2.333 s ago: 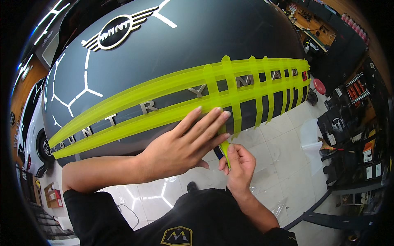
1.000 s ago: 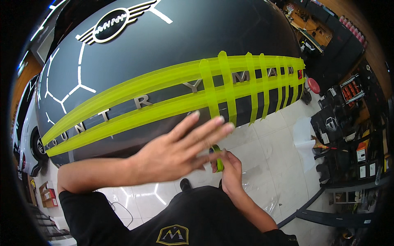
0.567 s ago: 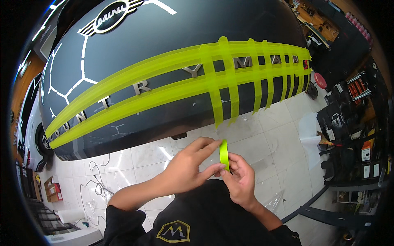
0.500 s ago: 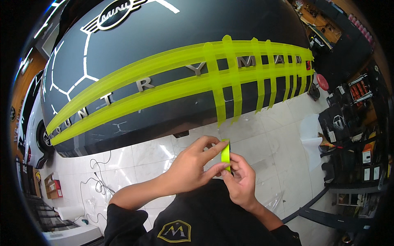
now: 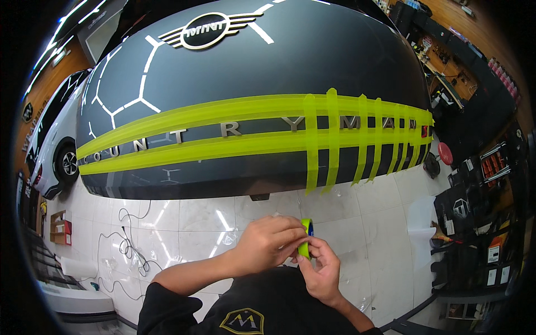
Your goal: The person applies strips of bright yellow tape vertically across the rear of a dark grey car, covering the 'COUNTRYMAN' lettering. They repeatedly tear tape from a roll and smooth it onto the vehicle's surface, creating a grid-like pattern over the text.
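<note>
A narrow roll of yellow-green masking tape (image 5: 303, 249) is between my two hands, in front of my chest. My right hand (image 5: 322, 271) grips it from the right, thumb and fingers closed on its lower part. From the left, my left hand (image 5: 271, 243) pinches at the roll's face, its fingertips partly hidden. Beyond them rises the dark grey tailgate (image 5: 335, 64) of a car. Two long bands of the same tape (image 5: 223, 148) run above and below a row of raised metal letters (image 5: 230, 129). Several short upright strips (image 5: 333, 142) cross these bands on the right.
A winged badge (image 5: 205, 30) sits high on the tailgate. On the tiled floor (image 5: 206, 245) lies a loose black cable (image 5: 127, 245) at the left. A white car (image 5: 61, 139) stands far left. Tool cases and shelves (image 5: 474, 209) line the right side, near a red round object (image 5: 445, 153).
My view has tilted, so the tailgate sits lower and more level. Both hands are lower in the picture with the tape roll, and my left fingers have curled in closer around it.
</note>
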Available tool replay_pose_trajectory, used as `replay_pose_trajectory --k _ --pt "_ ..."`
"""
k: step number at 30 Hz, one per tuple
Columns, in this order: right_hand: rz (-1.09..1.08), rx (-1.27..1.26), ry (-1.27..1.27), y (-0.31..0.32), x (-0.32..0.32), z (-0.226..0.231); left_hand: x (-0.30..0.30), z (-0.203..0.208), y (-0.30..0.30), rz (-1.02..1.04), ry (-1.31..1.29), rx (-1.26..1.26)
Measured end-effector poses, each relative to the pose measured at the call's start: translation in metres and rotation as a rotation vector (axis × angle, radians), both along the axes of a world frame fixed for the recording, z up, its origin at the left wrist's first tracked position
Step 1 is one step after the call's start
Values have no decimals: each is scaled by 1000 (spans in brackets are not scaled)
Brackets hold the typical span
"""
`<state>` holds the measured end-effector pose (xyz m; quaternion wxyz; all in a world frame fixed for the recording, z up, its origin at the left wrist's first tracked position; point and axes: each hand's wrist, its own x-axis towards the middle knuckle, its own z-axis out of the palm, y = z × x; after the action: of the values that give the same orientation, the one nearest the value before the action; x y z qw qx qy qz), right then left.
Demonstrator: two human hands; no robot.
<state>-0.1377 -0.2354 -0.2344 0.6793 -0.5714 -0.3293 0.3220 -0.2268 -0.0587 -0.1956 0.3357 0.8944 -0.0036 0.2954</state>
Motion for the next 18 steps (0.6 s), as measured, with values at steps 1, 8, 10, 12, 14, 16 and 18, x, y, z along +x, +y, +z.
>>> replay_pose_trajectory --k 1,8,10,12,14,16,18 --pt "3 1 15 0 0 -3 -2 3 -1 7 6 60" --pt "38 -25 -20 1 3 -2 -10 15 -2 19 135 341" --pt "55 -66 -14 2 3 -7 -15 14 -8 39 226 371" --pt "60 -67 2 3 3 -9 -18 13 -10 45 287 403" --pt "71 -78 -1 4 3 -11 -19 11 -9 38 316 438" --pt "89 -92 -21 6 3 -14 -21 15 -9 19 392 483" --pt "107 -100 -26 8 2 -18 -20 18 -6 -9 449 558"
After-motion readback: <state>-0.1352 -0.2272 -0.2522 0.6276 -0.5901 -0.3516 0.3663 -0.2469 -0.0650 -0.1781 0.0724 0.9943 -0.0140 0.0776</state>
